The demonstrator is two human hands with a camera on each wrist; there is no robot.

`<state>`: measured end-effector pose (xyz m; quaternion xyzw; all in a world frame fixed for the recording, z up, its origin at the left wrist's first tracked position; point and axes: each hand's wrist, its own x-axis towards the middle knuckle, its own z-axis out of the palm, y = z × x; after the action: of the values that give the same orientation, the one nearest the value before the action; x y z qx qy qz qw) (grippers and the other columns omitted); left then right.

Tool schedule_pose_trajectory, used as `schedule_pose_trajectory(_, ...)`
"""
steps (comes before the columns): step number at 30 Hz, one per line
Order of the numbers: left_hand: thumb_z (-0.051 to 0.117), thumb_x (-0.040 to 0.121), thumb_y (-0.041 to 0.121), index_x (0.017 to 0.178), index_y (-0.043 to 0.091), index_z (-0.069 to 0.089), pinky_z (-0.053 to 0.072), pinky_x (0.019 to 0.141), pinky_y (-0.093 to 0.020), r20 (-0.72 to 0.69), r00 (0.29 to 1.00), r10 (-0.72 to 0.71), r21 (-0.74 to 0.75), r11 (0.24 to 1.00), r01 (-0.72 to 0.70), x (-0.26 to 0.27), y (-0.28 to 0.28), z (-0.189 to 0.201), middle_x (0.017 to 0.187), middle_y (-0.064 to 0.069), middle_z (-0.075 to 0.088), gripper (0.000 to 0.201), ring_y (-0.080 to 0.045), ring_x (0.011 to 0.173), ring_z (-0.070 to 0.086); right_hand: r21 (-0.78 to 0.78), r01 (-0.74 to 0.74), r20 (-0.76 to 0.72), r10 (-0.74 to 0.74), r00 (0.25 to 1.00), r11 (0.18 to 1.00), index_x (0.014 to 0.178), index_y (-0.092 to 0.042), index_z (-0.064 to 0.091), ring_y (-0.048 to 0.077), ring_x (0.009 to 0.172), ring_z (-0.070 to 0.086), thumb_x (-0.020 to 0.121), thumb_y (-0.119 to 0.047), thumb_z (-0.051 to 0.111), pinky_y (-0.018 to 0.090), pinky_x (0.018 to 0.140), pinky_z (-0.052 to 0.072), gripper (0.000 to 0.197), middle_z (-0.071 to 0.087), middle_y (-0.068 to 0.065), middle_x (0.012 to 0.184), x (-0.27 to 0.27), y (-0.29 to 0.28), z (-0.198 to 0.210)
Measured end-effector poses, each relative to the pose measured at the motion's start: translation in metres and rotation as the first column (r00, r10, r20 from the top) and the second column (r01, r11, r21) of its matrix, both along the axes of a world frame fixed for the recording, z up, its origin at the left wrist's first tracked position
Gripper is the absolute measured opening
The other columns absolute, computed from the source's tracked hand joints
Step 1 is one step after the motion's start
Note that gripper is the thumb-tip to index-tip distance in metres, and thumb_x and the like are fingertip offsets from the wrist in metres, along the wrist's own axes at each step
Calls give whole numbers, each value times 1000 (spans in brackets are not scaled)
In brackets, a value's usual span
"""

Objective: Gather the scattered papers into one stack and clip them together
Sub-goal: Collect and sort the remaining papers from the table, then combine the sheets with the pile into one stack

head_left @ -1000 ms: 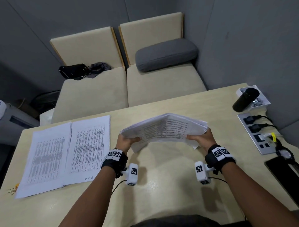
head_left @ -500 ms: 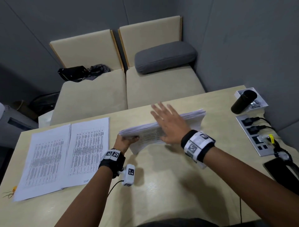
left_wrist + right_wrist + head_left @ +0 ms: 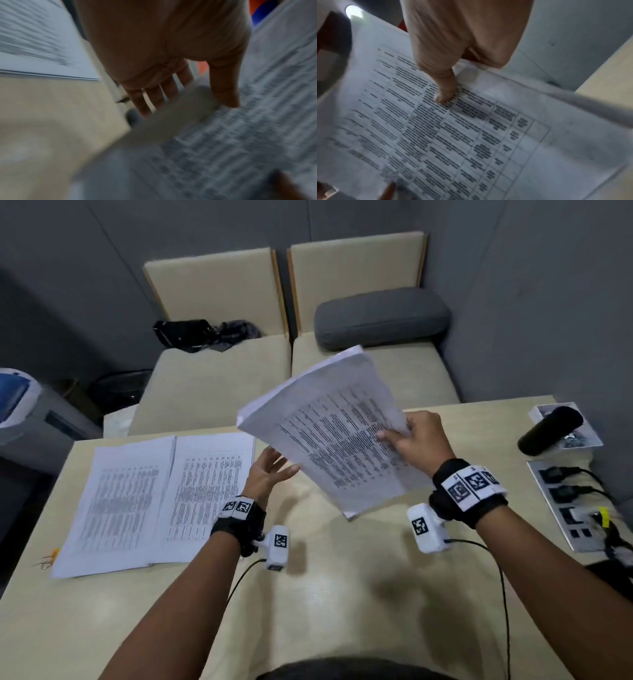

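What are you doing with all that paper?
A person is gathering printed papers at a table. The right hand grips a thick stack by its edge and holds it tilted in the air. The left hand is open beside the stack's lower edge. More sheets lie flat on the table to the left, not yet gathered.

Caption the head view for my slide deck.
Right hand lifts thick white printed paper stack; open left hand waits beside it.
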<state>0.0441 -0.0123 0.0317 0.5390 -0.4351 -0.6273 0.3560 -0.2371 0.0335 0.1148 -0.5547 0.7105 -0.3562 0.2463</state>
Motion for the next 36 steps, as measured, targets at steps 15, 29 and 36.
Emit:
schedule_pose_trajectory(15,75,66,37,92,13,70,55,80,-56,356,893,-274,-60,947,314,24,33,-23,98,-16,71,36,-29,90,67,266,117,503,-241,830,957,87,-14,69,26,94,69,77,1,76,29,73,54,20,72,4,90,73,57,-86)
schedule_pose_trajectory(29,63,90,11,96,1,60,50,54,-25,446,874,-193,13,978,209,185,-16,-23,75,-4,58,12,-15,60,55,361,-18,363,-123,924,932,130,-14,48,20,101,61,74,-3,80,28,88,46,66,63,1,112,226,-3,-94)
schedule_pose_trajectory(36,63,86,12,111,11,56,55,70,-31,502,851,-152,65,988,138,269,-58,-37,96,-7,65,25,-19,80,63,444,-26,297,-121,947,895,132,-14,42,20,97,60,76,-8,77,26,86,46,66,62,3,113,306,-63,-118)
